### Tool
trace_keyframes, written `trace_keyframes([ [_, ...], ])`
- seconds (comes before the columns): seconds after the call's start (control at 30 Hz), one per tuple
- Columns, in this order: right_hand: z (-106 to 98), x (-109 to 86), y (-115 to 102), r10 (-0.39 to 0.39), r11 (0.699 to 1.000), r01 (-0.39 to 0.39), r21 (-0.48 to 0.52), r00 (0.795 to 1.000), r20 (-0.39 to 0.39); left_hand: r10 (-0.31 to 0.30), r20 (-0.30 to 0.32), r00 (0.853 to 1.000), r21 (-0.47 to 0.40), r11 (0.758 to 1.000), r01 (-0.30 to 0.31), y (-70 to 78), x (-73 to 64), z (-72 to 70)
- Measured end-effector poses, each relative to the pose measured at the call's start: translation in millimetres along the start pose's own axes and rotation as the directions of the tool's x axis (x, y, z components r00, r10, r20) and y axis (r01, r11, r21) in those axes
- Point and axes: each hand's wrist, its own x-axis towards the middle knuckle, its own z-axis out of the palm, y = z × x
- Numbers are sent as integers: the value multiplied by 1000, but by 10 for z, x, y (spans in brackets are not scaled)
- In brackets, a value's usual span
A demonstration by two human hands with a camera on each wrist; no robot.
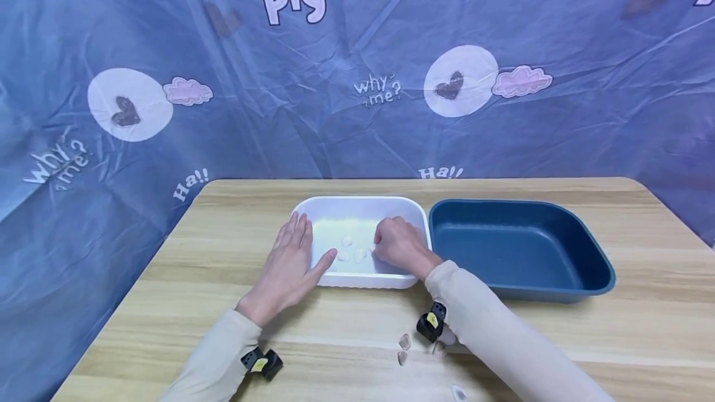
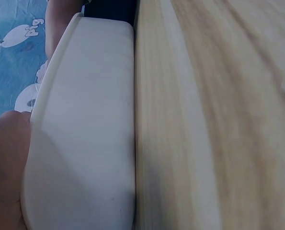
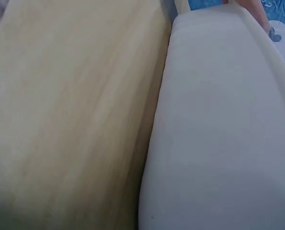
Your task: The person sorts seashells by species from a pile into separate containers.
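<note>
A white plastic tub stands on the table, with several small pale shells on its floor. My left hand rests on the tub's left rim, its fingers straight and the thumb reaching over the near left corner. Inside the tub, on the right side, my right hand is lowered with its fingers bent, close beside the shells. Its fingertips are hidden under the hand, so whether they pinch a shell is not visible. Both wrist views mostly show the tub's outer wall and the table.
A dark blue tub stands right beside the white one, under the right forearm's far side. Several brownish shells lie on the wooden table near its front, some partly behind the right wrist. A blue printed cloth hangs behind the table.
</note>
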Motion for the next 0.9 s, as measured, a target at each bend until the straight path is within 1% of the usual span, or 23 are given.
trace_keyframes([
  [0.07,-10,-23,-3,-3,1000,3,-6,1000,-3,-3,3,1000,1,1000,3,2,-3,5],
  [0.2,-74,-122,-40,-27,999,28,19,998,-48,-7,3,1000,5,1000,7,2,-6,20],
  [0.3,-170,-260,-79,-54,998,58,33,994,-96,-9,-3,1000,9,1000,9,2,-4,29],
  [0.43,-328,-506,-84,-86,994,95,56,985,-151,-3,-9,1000,11,1000,4,5,5,35],
  [0.53,-424,-682,-35,-115,988,132,83,976,-186,-6,-9,1000,10,1000,6,5,6,37],
  [0.63,-487,-824,50,-149,982,173,82,960,-239,-14,-5,1000,9,1000,14,6,3,39],
  [0.77,-520,-991,177,-177,976,206,67,937,-302,-7,-11,1000,2,1000,7,15,-2,37],
  [0.9,-513,-1136,274,-184,973,219,74,928,-324,-10,-16,1000,-1,1000,10,26,-8,34],
])
